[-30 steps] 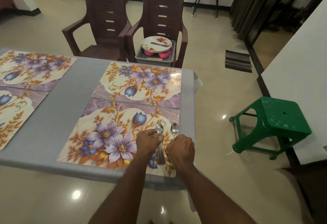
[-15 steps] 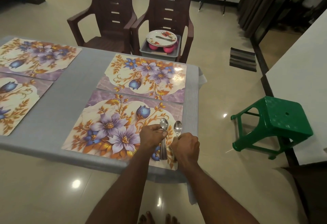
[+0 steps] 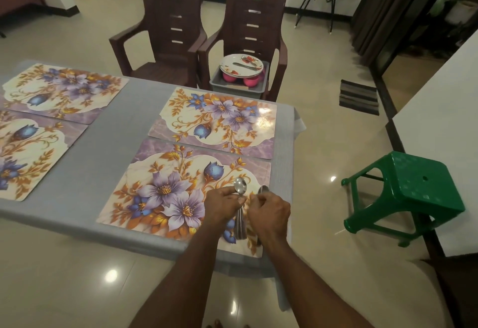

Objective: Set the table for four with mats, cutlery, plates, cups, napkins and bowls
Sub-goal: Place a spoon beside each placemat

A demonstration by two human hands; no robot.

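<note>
Grey-clothed surface (image 3: pixel 124 125) carried four floral mats: two at left edge (image 3: pixel 64 89) and (image 3: pixel 25 151), two at right end, far mat (image 3: pixel 219 120) and near mat (image 3: pixel 181 198). Two brown plastic chairs (image 3: pixel 168 30) stood beyond the surface; the right chair (image 3: pixel 256 17) held a grey tub (image 3: pixel 238 87) with pink bowls (image 3: pixel 230 77) under a stack of floral plates (image 3: pixel 241 65), cutlery lying on top plate. Green plastic stool (image 3: pixel 411 190) sat on the floor to the right, well apart from the surface. Striped doormat (image 3: pixel 359 96) lay farther back.

Both hands worked over the near mat's right side. Left hand (image 3: pixel 223 204) had fingers curled round a bunch of spoons (image 3: pixel 240 213), one bowl end sticking up past the knuckles, handles pointing back toward the person over the mat. Right hand (image 3: pixel 270 211) was just beside it, fingers pinched on a single spoon (image 3: pixel 263 189), bowl showing above the thumb, handle mostly hidden under the hand. Could not tell if that spoon touched the mat. Hands nearly touching.
</note>
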